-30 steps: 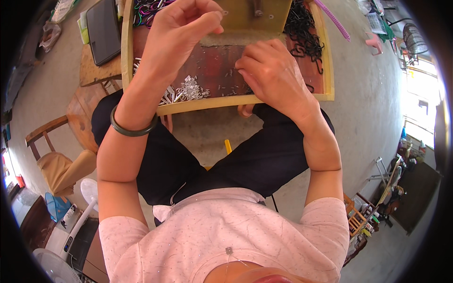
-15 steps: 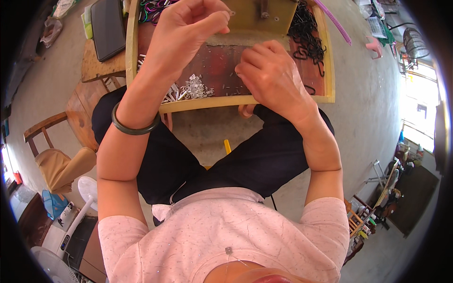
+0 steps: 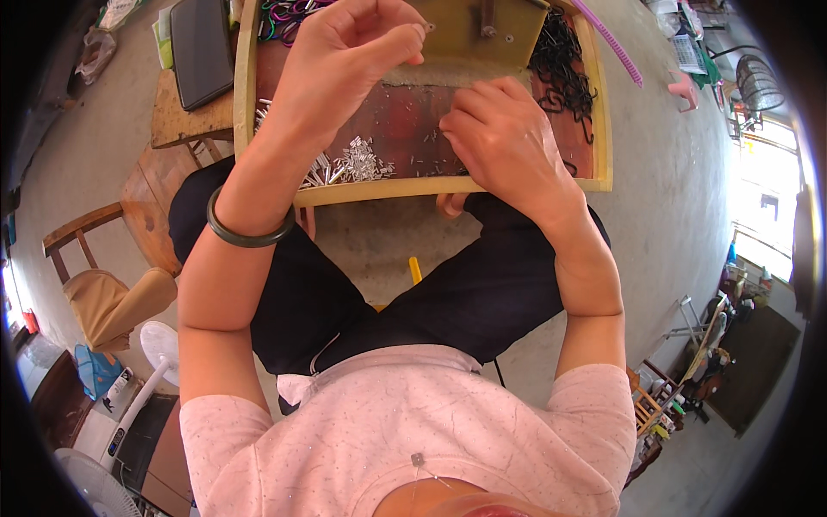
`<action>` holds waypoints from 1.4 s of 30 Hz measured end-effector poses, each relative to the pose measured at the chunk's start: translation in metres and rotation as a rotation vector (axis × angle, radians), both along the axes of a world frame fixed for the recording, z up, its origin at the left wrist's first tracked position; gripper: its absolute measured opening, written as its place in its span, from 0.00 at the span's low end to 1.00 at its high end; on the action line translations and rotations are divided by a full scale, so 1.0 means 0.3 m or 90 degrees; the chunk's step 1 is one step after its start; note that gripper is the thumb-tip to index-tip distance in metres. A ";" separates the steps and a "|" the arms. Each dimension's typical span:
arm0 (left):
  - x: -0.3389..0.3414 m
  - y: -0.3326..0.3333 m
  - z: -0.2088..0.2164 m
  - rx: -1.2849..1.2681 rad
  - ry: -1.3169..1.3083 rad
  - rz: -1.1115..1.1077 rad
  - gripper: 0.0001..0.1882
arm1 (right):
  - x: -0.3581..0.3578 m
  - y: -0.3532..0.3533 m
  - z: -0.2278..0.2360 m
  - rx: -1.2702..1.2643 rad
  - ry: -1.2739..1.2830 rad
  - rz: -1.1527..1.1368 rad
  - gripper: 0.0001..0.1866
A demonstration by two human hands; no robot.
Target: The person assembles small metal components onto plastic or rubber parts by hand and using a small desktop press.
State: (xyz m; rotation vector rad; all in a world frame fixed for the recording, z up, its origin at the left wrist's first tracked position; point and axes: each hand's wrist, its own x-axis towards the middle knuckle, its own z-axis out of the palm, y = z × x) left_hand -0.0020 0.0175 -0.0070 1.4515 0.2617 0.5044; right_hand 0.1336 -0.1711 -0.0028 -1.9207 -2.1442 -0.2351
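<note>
My left hand (image 3: 349, 65) is raised over a shallow wooden tray (image 3: 448, 183), its fingers pinched on a small metal pin (image 3: 428, 27). My right hand (image 3: 500, 138) rests low in the tray with its fingers curled down on the dark red tray floor among scattered pins; what it holds is hidden. A heap of small silver pins (image 3: 353, 164) lies at the tray's near left. Black metal hooks (image 3: 560, 65) are piled at the far right. A green bangle (image 3: 245, 233) circles my left wrist.
A yellow-green block with screws (image 3: 482, 34) stands at the tray's far side. Coloured clips (image 3: 289, 13) lie at the far left corner. A dark tablet (image 3: 200, 47) sits on a small wooden table to the left. A wooden chair (image 3: 103, 284) and a white fan (image 3: 159, 345) stand lower left.
My left hand has stayed raised with the pin, shifting slightly. My right hand keeps working at the same spot in the tray.
</note>
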 end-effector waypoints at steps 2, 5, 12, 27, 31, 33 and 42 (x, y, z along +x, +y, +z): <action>0.003 -0.003 0.000 -0.005 0.007 0.001 0.05 | -0.006 -0.006 0.007 -0.025 -0.004 0.008 0.08; 0.002 -0.005 0.000 -0.006 0.004 0.002 0.05 | -0.023 0.002 -0.005 -0.043 0.013 0.054 0.07; 0.001 -0.003 -0.004 0.000 0.015 0.005 0.05 | -0.027 0.025 0.000 -0.083 -0.026 0.066 0.07; 0.029 -0.084 0.020 0.048 -0.033 0.025 0.06 | 0.012 0.070 0.078 0.103 0.997 -0.155 0.07; 0.031 -0.079 0.026 0.068 -0.033 0.038 0.06 | -0.004 0.085 0.087 0.106 1.020 -0.164 0.07; 0.031 -0.076 0.025 0.067 -0.035 0.035 0.06 | -0.001 0.087 0.084 0.104 1.018 -0.171 0.07; 0.026 -0.070 0.022 0.082 -0.051 0.042 0.06 | 0.001 0.101 0.081 0.098 1.005 -0.189 0.07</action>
